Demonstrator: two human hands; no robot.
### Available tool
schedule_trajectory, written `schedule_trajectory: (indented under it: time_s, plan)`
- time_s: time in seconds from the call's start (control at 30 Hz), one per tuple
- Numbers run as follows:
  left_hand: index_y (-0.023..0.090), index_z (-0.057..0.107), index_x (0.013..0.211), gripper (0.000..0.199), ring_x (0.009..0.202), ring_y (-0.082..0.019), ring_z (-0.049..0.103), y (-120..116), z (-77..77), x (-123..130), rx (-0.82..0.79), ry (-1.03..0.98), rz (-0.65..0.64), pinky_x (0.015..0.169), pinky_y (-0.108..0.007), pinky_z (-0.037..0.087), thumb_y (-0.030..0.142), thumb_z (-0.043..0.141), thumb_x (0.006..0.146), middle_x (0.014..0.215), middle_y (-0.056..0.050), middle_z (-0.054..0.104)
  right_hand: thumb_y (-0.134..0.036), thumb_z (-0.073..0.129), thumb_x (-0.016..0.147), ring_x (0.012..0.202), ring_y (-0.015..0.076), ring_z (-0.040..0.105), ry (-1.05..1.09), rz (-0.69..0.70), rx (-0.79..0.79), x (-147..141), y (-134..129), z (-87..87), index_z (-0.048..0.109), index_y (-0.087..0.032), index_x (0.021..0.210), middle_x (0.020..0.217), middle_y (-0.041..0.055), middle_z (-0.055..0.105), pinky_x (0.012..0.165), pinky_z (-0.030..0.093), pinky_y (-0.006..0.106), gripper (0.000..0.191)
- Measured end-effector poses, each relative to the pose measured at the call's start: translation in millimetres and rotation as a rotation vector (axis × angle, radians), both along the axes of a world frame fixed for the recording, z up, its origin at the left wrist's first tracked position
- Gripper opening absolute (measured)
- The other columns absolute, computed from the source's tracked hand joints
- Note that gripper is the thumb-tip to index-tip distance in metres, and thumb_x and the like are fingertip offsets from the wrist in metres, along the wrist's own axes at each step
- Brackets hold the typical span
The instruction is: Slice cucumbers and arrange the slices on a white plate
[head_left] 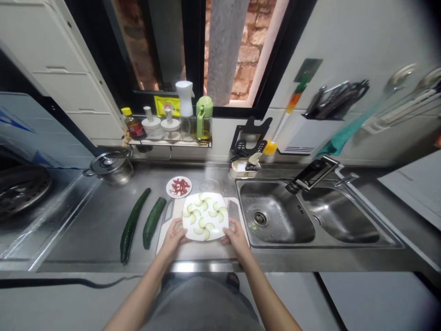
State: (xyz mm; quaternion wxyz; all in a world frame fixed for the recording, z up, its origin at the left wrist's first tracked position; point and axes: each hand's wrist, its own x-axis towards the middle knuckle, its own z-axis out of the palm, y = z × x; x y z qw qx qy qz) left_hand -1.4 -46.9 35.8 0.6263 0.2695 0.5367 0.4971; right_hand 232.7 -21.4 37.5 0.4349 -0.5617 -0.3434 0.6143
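Both my hands hold a white square plate by its near left and near right corners. My left hand is closed on the left corner, and my right hand grips the right one. Pale green cucumber slices lie on the plate in several pinwheel clusters with small reddish bits at their centres. Beneath the plate is a light cutting board, partly hidden by it. Just beyond sits a small white dish of chopped red pieces. A faint clear dish stands beside that.
Two cucumbers, a long one and a shorter one, lie left of the board. A lidded steel pot stands behind them. To the right is a double sink with a faucet. Condiment bottles line a wall shelf.
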Motion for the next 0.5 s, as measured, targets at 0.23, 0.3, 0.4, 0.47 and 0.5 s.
schedule_trajectory:
  time_s: [0.23,0.3,0.4,0.47,0.5]
  plan:
    - [0.019,0.045,0.115,0.065,0.057,-0.014,0.060,-15,5.5,21,-0.013,0.102,-0.074,0.055,-0.022,0.044,0.044,0.073,0.063,0.066,0.001,0.065,-0.041,0.068,0.066,0.098,0.0271,0.066,0.201,-0.051,-0.084,-9,-18,11.4,0.055,-0.019,0.118,0.109,0.0107,0.069,0.075,0.057,0.037,0.057]
    - [0.020,0.043,0.118,0.065,0.059,-0.014,0.060,-20,3.3,34,0.024,0.055,-0.099,0.057,-0.023,0.045,0.047,0.071,0.067,0.070,0.000,0.066,-0.041,0.070,0.065,0.100,0.0281,0.065,0.182,-0.133,-0.074,-3,-23,11.3,0.055,-0.018,0.121,0.109,0.0114,0.069,0.078,0.057,0.039,0.062]
    - [0.021,0.041,0.123,0.067,0.068,-0.016,0.063,-24,-0.5,56,0.074,-0.072,-0.264,0.065,-0.027,0.049,0.048,0.070,0.070,0.081,-0.003,0.068,-0.037,0.076,0.061,0.102,0.0299,0.065,0.190,-0.240,-0.100,24,-41,8.1,0.054,-0.017,0.125,0.112,0.0117,0.068,0.083,0.056,0.042,0.071]
    - [0.020,0.043,0.124,0.066,0.066,-0.014,0.062,-23,-3.9,68,0.074,-0.077,-0.447,0.062,-0.025,0.047,0.050,0.069,0.071,0.082,-0.004,0.067,-0.037,0.077,0.060,0.099,0.0308,0.066,0.126,-0.322,-0.124,53,-65,5.5,0.056,-0.018,0.124,0.111,0.0114,0.069,0.080,0.057,0.042,0.071]
    - [0.019,0.047,0.123,0.062,0.067,-0.014,0.062,-21,-6.2,72,0.090,-0.045,-0.552,0.061,-0.025,0.047,0.050,0.067,0.073,0.084,-0.005,0.067,-0.038,0.077,0.061,0.097,0.0302,0.066,0.064,-0.364,-0.102,70,-81,4.9,0.058,-0.020,0.122,0.109,0.0106,0.069,0.077,0.057,0.041,0.067]
